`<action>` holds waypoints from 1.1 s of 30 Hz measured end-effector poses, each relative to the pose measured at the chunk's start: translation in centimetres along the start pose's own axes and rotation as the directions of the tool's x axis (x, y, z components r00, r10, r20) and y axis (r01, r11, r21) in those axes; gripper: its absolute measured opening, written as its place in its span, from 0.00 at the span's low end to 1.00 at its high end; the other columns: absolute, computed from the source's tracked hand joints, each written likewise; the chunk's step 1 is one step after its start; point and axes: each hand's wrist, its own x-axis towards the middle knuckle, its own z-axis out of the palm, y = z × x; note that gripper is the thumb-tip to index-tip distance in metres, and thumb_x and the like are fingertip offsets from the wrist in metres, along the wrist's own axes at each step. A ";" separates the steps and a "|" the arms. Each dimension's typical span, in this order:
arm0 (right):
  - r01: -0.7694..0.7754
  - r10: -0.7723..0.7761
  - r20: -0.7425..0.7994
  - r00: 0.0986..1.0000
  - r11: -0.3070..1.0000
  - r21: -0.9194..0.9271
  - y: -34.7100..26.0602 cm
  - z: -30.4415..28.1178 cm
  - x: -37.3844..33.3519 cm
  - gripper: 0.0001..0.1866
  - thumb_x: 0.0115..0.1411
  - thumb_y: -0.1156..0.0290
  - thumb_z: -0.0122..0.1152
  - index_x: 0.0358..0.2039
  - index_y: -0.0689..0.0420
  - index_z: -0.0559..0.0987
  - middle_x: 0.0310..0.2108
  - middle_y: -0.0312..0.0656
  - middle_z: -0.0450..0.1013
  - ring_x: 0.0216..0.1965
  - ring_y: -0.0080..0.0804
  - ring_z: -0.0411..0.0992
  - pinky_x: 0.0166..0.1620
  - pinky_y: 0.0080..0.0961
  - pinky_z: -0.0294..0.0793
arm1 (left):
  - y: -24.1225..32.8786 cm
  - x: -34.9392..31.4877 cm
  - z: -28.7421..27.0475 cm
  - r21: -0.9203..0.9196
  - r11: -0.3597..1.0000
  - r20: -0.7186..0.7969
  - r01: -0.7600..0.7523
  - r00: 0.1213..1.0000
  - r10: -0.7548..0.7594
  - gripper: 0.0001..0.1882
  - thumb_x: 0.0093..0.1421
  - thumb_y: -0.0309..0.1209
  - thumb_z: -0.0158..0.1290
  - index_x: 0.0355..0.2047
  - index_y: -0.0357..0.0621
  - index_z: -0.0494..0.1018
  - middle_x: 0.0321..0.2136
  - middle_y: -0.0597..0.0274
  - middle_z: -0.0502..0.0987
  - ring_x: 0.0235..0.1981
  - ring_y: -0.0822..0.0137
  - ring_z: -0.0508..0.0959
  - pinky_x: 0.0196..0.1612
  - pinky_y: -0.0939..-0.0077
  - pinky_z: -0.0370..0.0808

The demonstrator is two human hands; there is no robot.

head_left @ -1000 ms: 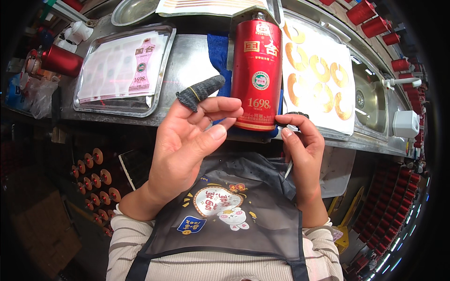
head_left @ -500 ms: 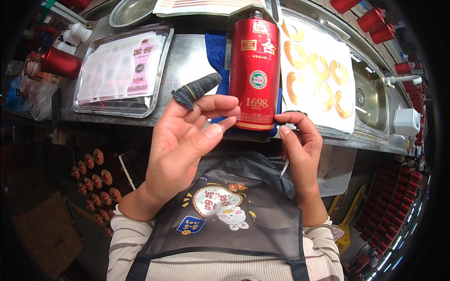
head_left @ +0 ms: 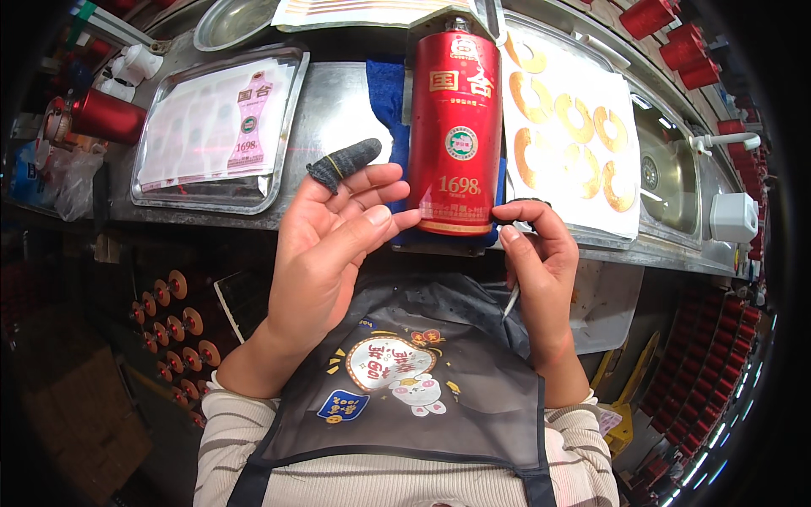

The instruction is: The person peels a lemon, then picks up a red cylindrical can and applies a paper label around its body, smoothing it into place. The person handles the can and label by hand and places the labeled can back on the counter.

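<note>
A glossy red bottle (head_left: 454, 160) with gold print and a round white-green emblem lies on a blue cloth (head_left: 389, 110), neck pointing away from me. At its lower left edge, my left hand (head_left: 325, 228) has its fingers spread, palm turned up; the little fingertip is at the bottle's side. A dark grey knitted finger cover (head_left: 345, 165) sits on that hand's index finger. My right hand (head_left: 543, 262) is by the bottle's lower right corner, index fingertip against it. Its curled fingers hold a thin pale pointed tool (head_left: 512, 302), tip downward; most of the tool is hidden.
On the left, a metal tray (head_left: 291, 127) holds printed film sheets (head_left: 207, 127). White paper with gold crescent decals (head_left: 574, 118) lies right of the bottle. Beyond it are a sink (head_left: 663, 169) and a white jug (head_left: 733, 218). A metal bowl (head_left: 232, 21) stands at the back left.
My left hand has shifted slightly left and down, its fingers moving from in front of the bottle's edge to beside it. My right hand has hardly moved.
</note>
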 end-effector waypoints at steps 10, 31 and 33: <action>0.035 -0.037 -0.064 0.997 0.999 -0.020 0.4 0.9 0.4 0.06 0.65 0.76 0.57 0.42 0.61 0.73 0.25 0.26 0.69 0.23 0.05 0.61 0.27 0.07 0.55 | -0.9 2.3 0.8 0.308 0.951 -0.012 0.012 1.000 -0.008 0.20 0.58 0.19 0.60 0.48 0.36 0.64 0.30 0.64 0.76 0.28 0.80 0.76 0.32 0.87 0.73; 0.126 -0.141 -0.057 0.988 0.968 -0.216 0.3 1.6 2.7 0.21 0.53 0.71 0.73 0.40 0.60 0.69 0.31 0.33 0.70 0.19 0.07 0.60 0.21 0.09 0.56 | -1.7 2.6 0.0 0.240 0.971 0.002 0.002 1.000 -0.003 0.20 0.58 0.20 0.59 0.49 0.35 0.65 0.29 0.64 0.77 0.29 0.81 0.75 0.32 0.88 0.72; 0.124 -0.153 -0.081 0.985 0.949 -0.291 -0.1 2.0 3.0 0.23 0.51 0.69 0.74 0.39 0.61 0.68 0.34 0.36 0.69 0.21 0.10 0.62 0.22 0.12 0.59 | -1.6 2.6 0.1 0.251 0.968 -0.011 0.006 1.000 -0.003 0.20 0.58 0.20 0.59 0.49 0.35 0.65 0.30 0.64 0.77 0.29 0.81 0.75 0.33 0.89 0.72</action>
